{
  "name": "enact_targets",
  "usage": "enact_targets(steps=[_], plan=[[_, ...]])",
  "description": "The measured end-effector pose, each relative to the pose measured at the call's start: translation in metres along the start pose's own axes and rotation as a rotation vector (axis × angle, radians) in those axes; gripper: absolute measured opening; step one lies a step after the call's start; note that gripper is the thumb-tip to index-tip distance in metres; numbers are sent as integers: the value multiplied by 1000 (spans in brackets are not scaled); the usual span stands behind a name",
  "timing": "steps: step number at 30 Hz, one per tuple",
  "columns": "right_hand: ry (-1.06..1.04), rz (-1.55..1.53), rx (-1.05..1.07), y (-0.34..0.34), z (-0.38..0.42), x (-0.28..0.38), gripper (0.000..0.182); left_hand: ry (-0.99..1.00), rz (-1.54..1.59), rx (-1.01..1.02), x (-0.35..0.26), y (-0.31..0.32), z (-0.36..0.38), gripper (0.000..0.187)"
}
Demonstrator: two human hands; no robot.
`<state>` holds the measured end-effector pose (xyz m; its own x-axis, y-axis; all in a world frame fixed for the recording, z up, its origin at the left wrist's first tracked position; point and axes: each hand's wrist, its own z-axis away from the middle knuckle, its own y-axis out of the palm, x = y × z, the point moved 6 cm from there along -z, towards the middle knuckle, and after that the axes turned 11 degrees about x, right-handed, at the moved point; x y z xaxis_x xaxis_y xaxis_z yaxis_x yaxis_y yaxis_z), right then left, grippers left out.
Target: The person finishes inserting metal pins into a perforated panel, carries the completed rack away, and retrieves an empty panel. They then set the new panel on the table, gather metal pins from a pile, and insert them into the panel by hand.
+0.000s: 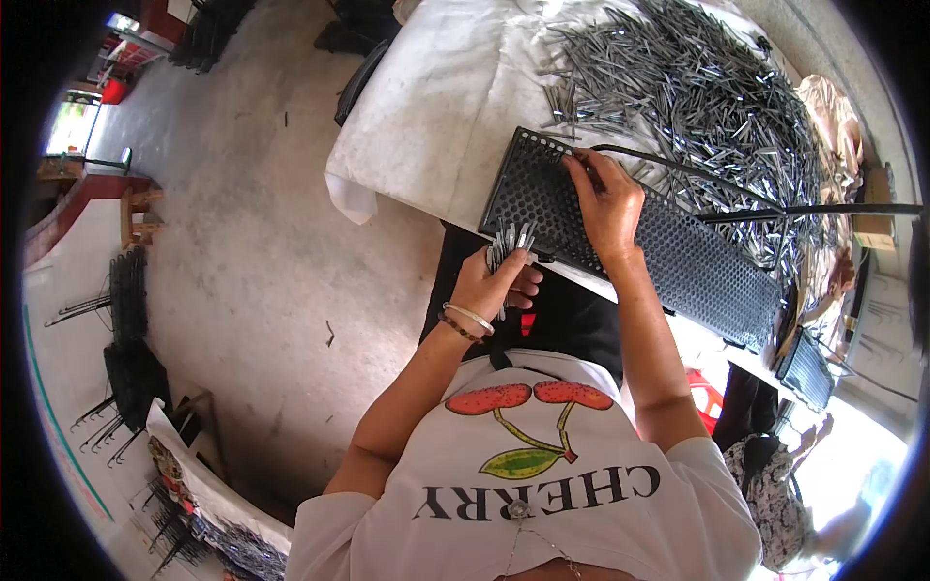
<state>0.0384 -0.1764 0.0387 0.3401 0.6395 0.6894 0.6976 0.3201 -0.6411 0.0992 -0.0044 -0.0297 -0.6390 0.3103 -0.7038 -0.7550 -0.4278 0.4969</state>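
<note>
My left hand [491, 283], with a bangle and a beaded bracelet at the wrist, is closed round a bundle of thin metal pieces [510, 244] beside the near left corner of a black perforated tray [542, 198]. My right hand [608, 198] is over the tray near its far left edge, thumb and fingertips pinched together at the holes. Whatever is between those fingertips is too small to make out. The long tray lies slanted along the near edge of the cloth-covered table [436, 107].
A large heap of loose metal pieces [717, 107] covers the table beyond the tray. A black rod [814, 210] crosses above the heap from the right. Another person [770, 484] is at the lower right, near a second tray [805, 369]. Black hooked racks [126, 300] stand at the left.
</note>
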Motion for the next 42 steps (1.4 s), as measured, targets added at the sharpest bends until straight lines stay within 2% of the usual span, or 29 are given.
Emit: enact_targets(steps=[8, 18, 27, 33, 42], plan=[[-27, 161, 76, 0, -5, 7, 16, 20, -69, 48, 0, -1, 0, 23], [-11, 32, 19, 3, -1, 0, 16, 11, -88, 82, -2, 0, 0, 21], [113, -66, 108, 4, -3, -2, 17, 12, -114, 94, -1, 1, 1, 22], [-16, -76, 79, 4, -5, 1, 14, 9, -96, 118, -5, 7, 2, 21], [-28, -3, 35, 1, -3, 7, 14, 11, -65, 125, -8, 9, 4, 22]])
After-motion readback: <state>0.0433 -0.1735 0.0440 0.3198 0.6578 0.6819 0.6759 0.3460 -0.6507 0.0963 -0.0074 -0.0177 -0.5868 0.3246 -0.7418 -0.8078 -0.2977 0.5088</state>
